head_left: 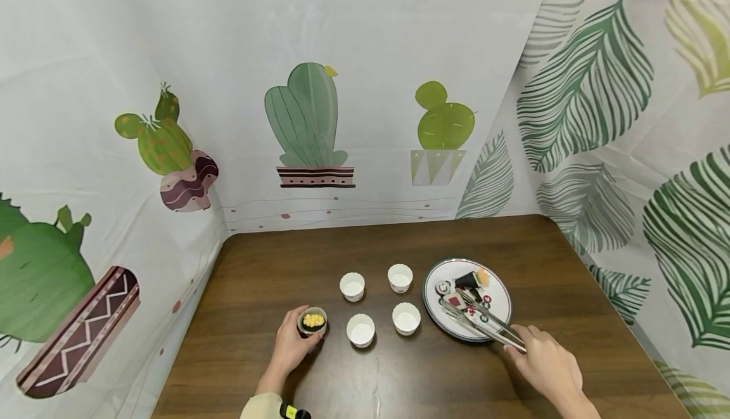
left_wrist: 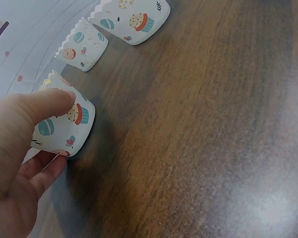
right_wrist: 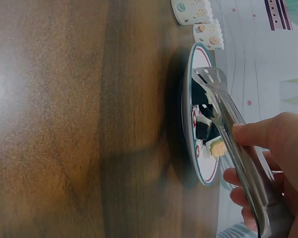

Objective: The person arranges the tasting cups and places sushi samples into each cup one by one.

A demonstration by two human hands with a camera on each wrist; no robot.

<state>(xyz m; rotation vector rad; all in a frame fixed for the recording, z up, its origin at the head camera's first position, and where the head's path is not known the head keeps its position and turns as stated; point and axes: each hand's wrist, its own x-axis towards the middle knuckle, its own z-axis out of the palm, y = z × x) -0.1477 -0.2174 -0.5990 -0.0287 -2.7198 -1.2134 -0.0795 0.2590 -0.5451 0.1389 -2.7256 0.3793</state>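
Observation:
My left hand [head_left: 289,345] grips a white paper baking cup [left_wrist: 64,133] printed with cupcakes, thumb on one side and fingers on the other. Inside it sits a dark-wrapped sushi piece topped with yellow corn [head_left: 313,321]. On the right, my right hand [head_left: 544,362] holds metal tongs [head_left: 486,329], their arms slightly spread and their tips over the round plate [head_left: 497,292]. Beside the tips lies a white sushi piece with a red centre [head_left: 454,300]. A round roll [head_left: 442,288] and a black cone hand roll [head_left: 467,280] with an orange top are also on the plate.
Between the hands stand several more white paper cups, two at the back [head_left: 352,296] [head_left: 400,288] and two nearer me [head_left: 361,342] [head_left: 406,330]. The brown wooden table [head_left: 274,260] meets a white cloth backdrop [head_left: 376,121] printed with cacti and leaves.

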